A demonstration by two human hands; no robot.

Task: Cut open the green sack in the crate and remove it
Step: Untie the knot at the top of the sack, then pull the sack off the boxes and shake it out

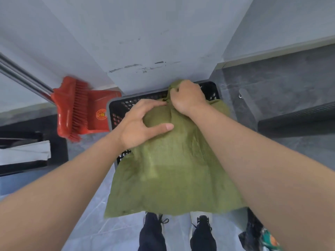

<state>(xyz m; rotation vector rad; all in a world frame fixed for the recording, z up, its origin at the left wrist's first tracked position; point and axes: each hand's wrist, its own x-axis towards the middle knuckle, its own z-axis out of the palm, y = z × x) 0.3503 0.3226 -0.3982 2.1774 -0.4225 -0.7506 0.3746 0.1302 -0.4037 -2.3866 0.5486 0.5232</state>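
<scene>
A green woven sack (174,171) lies over a black perforated plastic crate (119,107) and covers most of it, its near edge hanging past the crate above my shoes. My right hand (188,97) is closed around the sack's bunched, tied neck at the far end. My left hand (143,124) presses on the sack just below the neck, its thumb and fingers pinching the fabric. No cutting tool shows in either hand. The crate's contents are hidden under the sack.
A red broom and dustpan (79,109) lean against the white wall left of the crate. A dark stone step (290,84) rises at the right. Black furniture with white paper (23,153) stands at the left. A dark bag (257,234) lies at the lower right.
</scene>
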